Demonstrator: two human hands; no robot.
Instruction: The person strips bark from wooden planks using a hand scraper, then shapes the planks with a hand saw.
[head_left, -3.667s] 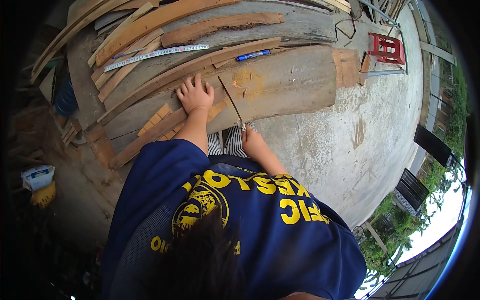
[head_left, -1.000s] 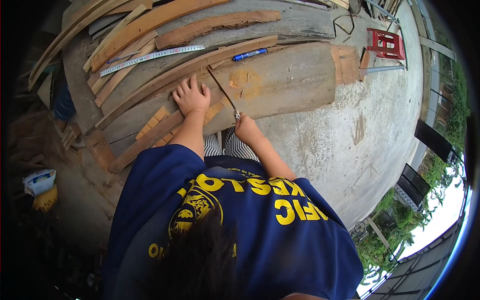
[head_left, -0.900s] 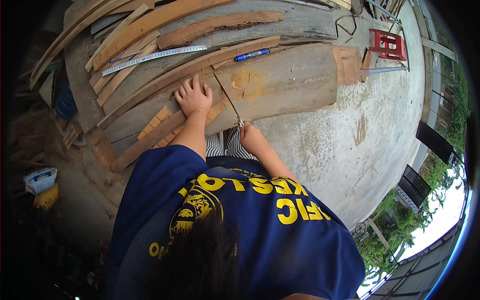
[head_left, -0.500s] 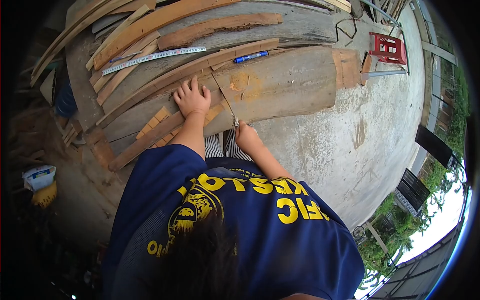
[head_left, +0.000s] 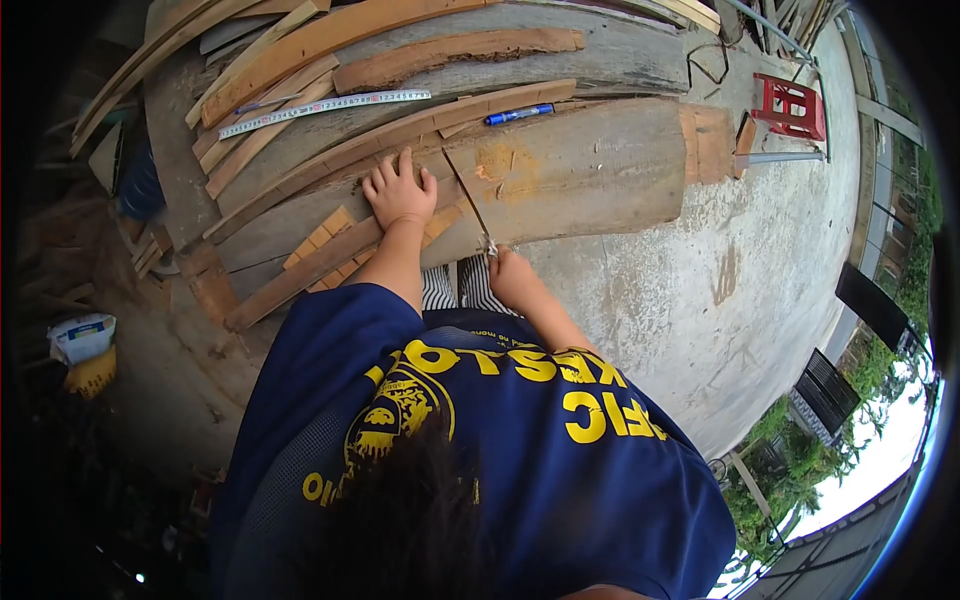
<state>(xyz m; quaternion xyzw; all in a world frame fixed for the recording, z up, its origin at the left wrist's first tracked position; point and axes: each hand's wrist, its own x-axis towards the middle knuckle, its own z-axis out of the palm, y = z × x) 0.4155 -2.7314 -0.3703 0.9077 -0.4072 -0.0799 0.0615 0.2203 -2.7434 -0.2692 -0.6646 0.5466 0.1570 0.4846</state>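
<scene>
My left hand [head_left: 402,190] lies with fingers spread on a narrow brown wooden strip [head_left: 310,275], pressing it against the wide grey plank [head_left: 600,165]. My right hand [head_left: 515,277] is wrapped round the handle of a thin handsaw; most of the grip is hidden in the fingers. The dark saw blade [head_left: 466,192] slants across the strip's end, to the right of my left hand. Beneath the strip are several short light wooden pieces [head_left: 325,235]. A blue marker [head_left: 519,114] rests beyond the blade on the plank.
A white measuring tape or ruler [head_left: 325,113] lies across wooden strips at the back left. A long scored strip [head_left: 400,148] runs behind my left hand. On the concrete floor [head_left: 650,300] to the right stands a red plastic stool [head_left: 790,107]. Bags [head_left: 85,350] sit at left.
The whole view has shifted, so the scene sits slightly farther right. The saw and my right hand have moved very slightly toward my body; my left hand stays on the strip.
</scene>
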